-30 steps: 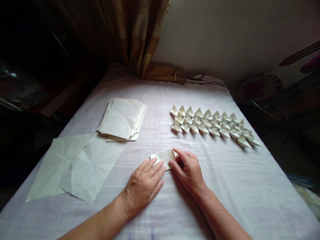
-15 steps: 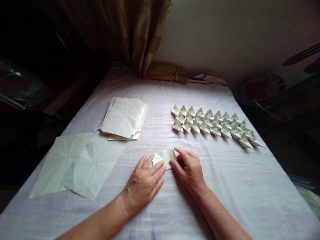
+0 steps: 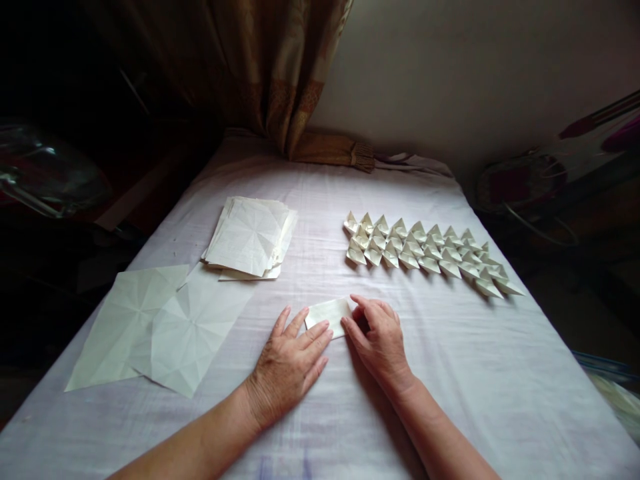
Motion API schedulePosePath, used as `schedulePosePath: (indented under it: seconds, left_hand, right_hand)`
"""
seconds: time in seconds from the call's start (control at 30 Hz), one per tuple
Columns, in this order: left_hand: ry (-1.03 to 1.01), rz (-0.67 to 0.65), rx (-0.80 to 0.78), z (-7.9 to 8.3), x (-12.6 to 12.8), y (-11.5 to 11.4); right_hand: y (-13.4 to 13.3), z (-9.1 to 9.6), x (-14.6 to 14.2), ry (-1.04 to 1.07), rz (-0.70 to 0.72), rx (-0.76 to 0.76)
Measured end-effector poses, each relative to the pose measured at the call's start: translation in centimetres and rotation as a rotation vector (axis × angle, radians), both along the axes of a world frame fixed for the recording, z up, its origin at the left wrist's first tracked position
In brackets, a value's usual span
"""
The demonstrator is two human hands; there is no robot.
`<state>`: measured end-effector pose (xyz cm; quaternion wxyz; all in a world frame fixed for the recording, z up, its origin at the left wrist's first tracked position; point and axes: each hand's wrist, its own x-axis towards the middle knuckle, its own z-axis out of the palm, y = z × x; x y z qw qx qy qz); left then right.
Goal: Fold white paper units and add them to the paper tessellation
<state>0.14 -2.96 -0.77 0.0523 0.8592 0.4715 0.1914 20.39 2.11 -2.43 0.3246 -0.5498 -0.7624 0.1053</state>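
A small folded piece of white paper (image 3: 329, 315) lies on the cloth-covered surface between both hands. My left hand (image 3: 291, 360) rests flat with its fingers spread, fingertips on the paper's left and near edges. At the right end, my right hand (image 3: 379, 337) has its thumb and index finger at the paper's edge, its other fingers curled under. That end of the paper is partly hidden by the fingers.
Left of the hands, two creased paper sheets (image 3: 193, 333) overlap on the pale sheet (image 3: 320, 427). Behind them is a stack of creased papers (image 3: 250, 237). Rows of pointed folded paper pieces (image 3: 420, 250) stand at the right. A brown curtain (image 3: 295, 87) hangs at the back.
The folded paper looks flatter and smoother on top than before. Both hands keep nearly the same place; the whole view has shifted slightly.
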Motion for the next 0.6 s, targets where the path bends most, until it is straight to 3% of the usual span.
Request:
schedulePosePath:
  seconds: [0.3, 0.6]
  left_hand:
    - [0.068, -0.042, -0.029, 0.0, -0.4, 0.1]
    - [0.101, -0.146, -0.098, 0.5, -1.7, 0.5]
  right_hand:
    - [-0.7, 0.5, -0.3, -0.089, 0.105, 0.008]
    - [-1.9, 0.3, 0.3, -0.114, -0.043, -0.069]
